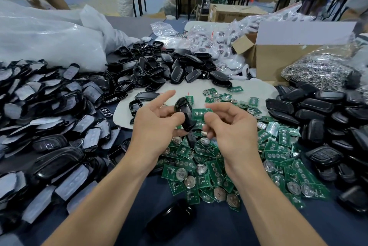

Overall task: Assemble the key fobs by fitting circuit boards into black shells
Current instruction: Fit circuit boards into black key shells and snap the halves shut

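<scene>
Holding a black shell [183,113] up over the worktop [219,229], the person's left hand [155,124] is gripping it between the thumb and the curled fingers [175,117], with the forefinger sticking out straight and free. The shell is standing on edge, lengthwise up and down, and I take it that it is being turned that way to present its hollow side to the other hand, though the hollow itself is not showing from here. The right hand [233,128] is pinching a green circuit board [200,112] by its near edge, thumb and fingertips closed on it, and is holding it right at the shell's rim (touching or only just beside, I cannot tell which). The board is not yet sitting inside, so the fitting looks to be only beginning; lining its outline up with the recess is probably what the next move is calling for. Both hands are working directly above the heap of loose boards [199,166], likely so that each fresh board is a short reach. More empty shells are lying in the back pile [169,66] and the right-hand pile [318,110], and film-covered pieces [49,106] are lying heaped on the left.
</scene>
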